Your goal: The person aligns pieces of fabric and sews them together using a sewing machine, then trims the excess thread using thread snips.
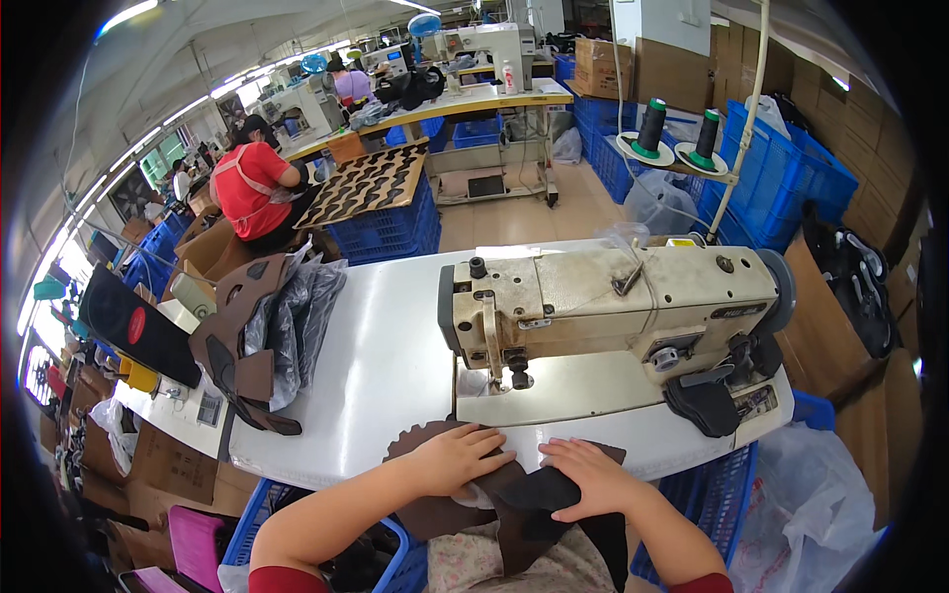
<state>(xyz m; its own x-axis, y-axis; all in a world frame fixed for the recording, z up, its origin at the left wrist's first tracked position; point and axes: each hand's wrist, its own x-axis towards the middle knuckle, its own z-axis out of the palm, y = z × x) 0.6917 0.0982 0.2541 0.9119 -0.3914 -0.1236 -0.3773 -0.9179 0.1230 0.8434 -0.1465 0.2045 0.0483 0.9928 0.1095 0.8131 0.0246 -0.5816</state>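
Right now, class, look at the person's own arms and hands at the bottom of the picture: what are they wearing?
Both forearms are bare. A red sleeve edge shows on each upper arm at the bottom of the frame. The left hand and right hand wear no gloves; no rings, watch or bracelets can be made out.

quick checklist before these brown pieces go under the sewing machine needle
1. Both hands on the work: left hand and right hand lie flat on the brown pieces: ok.
2. Pieces aligned: overlap partly hidden by the hands: cannot tell.
3. Pieces under the needle area: they sit at the table's near edge: not ok.
4. Machine bed free: ok.
5. Thread cones upright: ok.
6. Needle threaded: cannot tell.
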